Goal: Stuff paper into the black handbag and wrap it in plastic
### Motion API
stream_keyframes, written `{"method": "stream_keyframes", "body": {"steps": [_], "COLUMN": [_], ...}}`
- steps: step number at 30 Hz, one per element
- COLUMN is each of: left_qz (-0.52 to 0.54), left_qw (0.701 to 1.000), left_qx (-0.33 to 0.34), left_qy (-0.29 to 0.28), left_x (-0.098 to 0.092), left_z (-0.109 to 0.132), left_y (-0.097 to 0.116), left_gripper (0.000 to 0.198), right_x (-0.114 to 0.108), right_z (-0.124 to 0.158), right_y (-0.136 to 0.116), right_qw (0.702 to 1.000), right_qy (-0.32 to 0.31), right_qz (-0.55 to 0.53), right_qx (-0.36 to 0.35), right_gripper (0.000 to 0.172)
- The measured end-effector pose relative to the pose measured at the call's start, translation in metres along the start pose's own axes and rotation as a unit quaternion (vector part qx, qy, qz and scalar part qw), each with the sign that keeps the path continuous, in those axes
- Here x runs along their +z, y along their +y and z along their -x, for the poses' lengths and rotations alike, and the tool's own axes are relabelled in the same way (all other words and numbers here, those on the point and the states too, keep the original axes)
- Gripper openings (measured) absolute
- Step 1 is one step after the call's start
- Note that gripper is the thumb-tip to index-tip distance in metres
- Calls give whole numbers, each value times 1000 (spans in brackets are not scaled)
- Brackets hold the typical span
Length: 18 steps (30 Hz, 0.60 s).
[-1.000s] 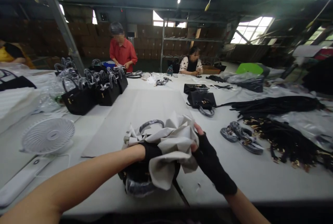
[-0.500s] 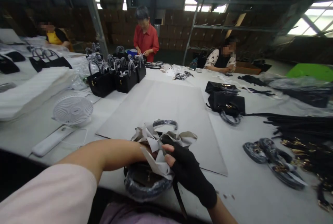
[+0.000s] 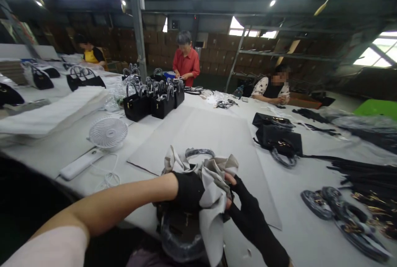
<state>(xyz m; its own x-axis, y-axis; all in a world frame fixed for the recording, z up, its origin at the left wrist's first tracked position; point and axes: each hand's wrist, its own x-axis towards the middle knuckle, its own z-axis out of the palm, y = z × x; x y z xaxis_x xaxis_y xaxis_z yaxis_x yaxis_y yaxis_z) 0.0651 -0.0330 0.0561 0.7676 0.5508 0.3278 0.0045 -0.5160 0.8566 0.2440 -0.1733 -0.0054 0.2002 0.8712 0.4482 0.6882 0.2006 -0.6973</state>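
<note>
1. White fan (image 3: pixel 108 132), one, on the table (image 3: pixel 139 134).
2. Black handbag (image 3: pixel 185 227), one, at the table's near edge.
3. My left hand (image 3: pixel 190 191), black-gloved, over the bag; fingers hidden, grip I cannot tell.
4. Crumpled grey paper (image 3: pixel 213 194), bunched at the bag's top.
5. My right hand (image 3: pixel 248 205), black-gloved, fingers part-curled, holding the paper's right side.

Left arm (image 3: pixel 120 201): I had it reaching inward, forearm bare.
Left hand (image 3: pixel 191 190): was gloved, fingers hidden from me.
Right hand (image 3: pixel 243 201): I angled it leftward, fingertips bare.
</note>
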Motion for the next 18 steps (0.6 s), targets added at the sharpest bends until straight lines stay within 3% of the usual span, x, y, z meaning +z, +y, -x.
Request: {"method": "stream_keyframes", "body": {"steps": [2, 3, 5, 7, 9, 12, 15, 18], "left_qz": [-53, -101, -208, -255, -238, -259, -362, -455], "left_qw": [995, 991, 973, 954, 964, 962, 928, 877], "left_qx": [56, 76, 79, 43, 18, 53, 89, 141], "left_qy": [-69, -54, 64, 151, 119, 69, 15, -61], "left_x": [-38, -56, -82, -90, -82, -60, -42, -29], "left_z": [17, 26, 42, 52, 56, 51, 42, 37], "left_y": [11, 14, 10, -4, -21, -34, -33, -36], "left_gripper": [24, 27, 42, 60, 68, 74, 65, 39], "right_x": [-2, -4, -5, -2, 6, 18, 22, 28], "right_z": [-4, -6, -15, -27, -39, -51, -59, -63], "right_y": [3, 5, 8, 8, 5, 0, 0, 1], "right_qw": [999, 999, 996, 996, 998, 994, 976, 967], "right_qy": [20, 34, 58, 57, 22, -62, -161, -188], "right_qz": [25, 41, 63, 67, 57, 43, 50, 84], "right_qx": [6, 10, 16, 9, -12, -77, -139, -152], "right_gripper": [53, 54, 60, 66, 63, 45, 35, 29]}}
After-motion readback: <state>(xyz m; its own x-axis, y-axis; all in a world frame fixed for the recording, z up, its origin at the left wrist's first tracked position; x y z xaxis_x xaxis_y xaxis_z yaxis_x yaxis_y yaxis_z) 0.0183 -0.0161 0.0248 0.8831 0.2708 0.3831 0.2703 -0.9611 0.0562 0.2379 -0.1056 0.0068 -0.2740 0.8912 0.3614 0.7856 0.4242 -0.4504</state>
